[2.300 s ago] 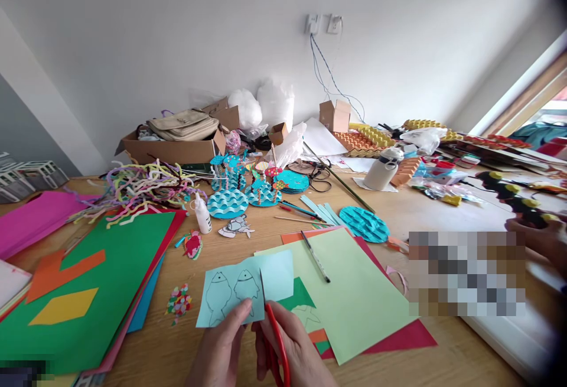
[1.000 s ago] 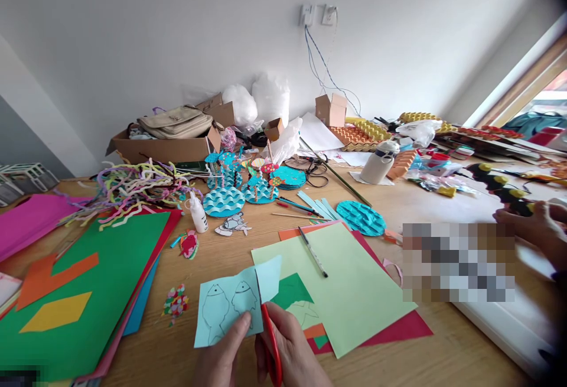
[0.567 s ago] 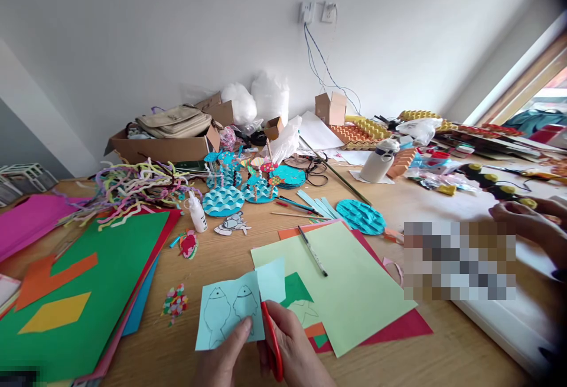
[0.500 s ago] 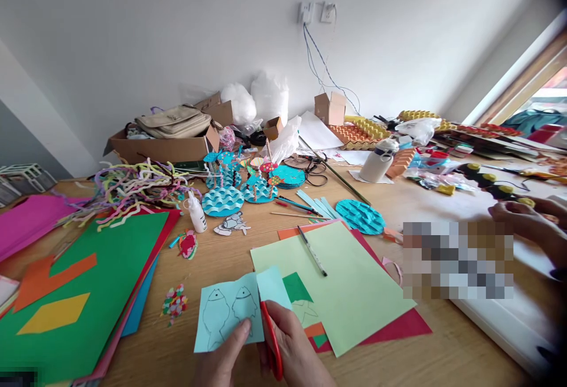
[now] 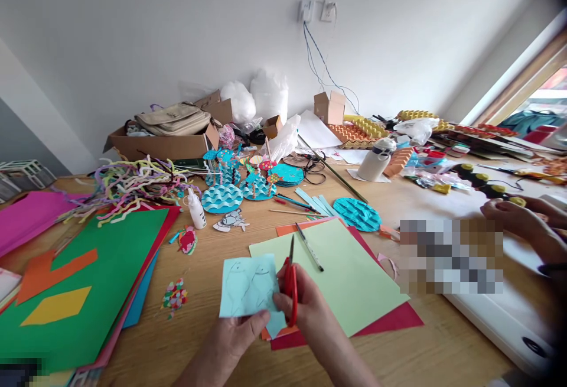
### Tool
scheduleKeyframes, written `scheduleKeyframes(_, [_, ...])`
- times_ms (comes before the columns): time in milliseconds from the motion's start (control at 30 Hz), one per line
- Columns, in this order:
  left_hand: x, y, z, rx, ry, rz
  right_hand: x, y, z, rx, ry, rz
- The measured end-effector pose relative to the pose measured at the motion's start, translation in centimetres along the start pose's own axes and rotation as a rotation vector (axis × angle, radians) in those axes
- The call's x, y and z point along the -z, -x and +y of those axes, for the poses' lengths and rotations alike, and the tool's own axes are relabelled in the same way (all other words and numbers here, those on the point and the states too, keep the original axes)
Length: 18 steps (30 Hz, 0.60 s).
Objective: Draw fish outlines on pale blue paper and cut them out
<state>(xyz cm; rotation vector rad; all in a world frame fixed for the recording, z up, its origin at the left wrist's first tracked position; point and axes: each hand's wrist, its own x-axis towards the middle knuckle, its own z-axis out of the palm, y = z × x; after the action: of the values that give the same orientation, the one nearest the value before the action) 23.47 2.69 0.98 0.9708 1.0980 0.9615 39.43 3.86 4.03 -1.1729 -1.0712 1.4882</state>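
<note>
My left hand [image 5: 237, 337] pinches the lower edge of a light blue paper [image 5: 243, 286] with two fish outlines drawn on it. In my right hand [image 5: 312, 301] are red-handled scissors [image 5: 291, 286], their blades pointing up and away from the paper. The right fingertips touch or nearly touch the paper's right edge. A smaller light blue piece [image 5: 277, 323] shows below those fingers; whether it is held I cannot tell. Beyond the hands, a pale green sheet [image 5: 345, 280] lies over red and orange sheets, with a pen [image 5: 309, 245] on top.
Coloured sheets [image 5: 110, 263] are stacked at left beside paper dots [image 5: 175, 297]. A glue bottle [image 5: 195, 210], blue wavy discs [image 5: 222, 198] and pipe cleaners [image 5: 137, 180] lie further back. Another person's hands [image 5: 516, 221] work at right, near a white jug-like bottle [image 5: 376, 159].
The scissors have come off the paper and now point upward. The blue paper has moved right and up, and the separate strip at its right side has dropped below the fingers.
</note>
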Motion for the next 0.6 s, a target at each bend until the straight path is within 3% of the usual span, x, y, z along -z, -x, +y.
scheduleKeyframes(67, [0.5, -0.8, 0.8, -0.066, -0.235, -0.19, 1.4, -0.8, -0.9, 0.069, -0.04, 0.139])
scheduleKeyframes(133, [0.7, -1.7, 1.9, -0.129, -0.541, -0.207, 2.9, -1.8, -1.7, 0.124, -0.083, 0.272])
scheduleKeyframes(233, [0.2, -3.2, 3.4, -0.301, -0.973, -0.276, 4.3, -2.9, -1.9, 0.146, -0.209, 0.316])
scheduleKeyframes(300, [-0.5, -4.2, 3.9, -0.338, -1.171, -0.345, 4.7, -3.4, -1.2, 0.148, -0.279, 0.316])
scheduleKeyframes(400, [-1.5, -5.7, 4.1, -0.319, -1.337, -0.433, 4.9, -3.7, 0.1, 0.138, -0.299, 0.303])
scheduleKeyframes(600, [-2.0, -7.3, 4.4, -0.284, -1.392, -0.499, 4.9, -3.7, 0.9, 0.153, -0.226, 0.311])
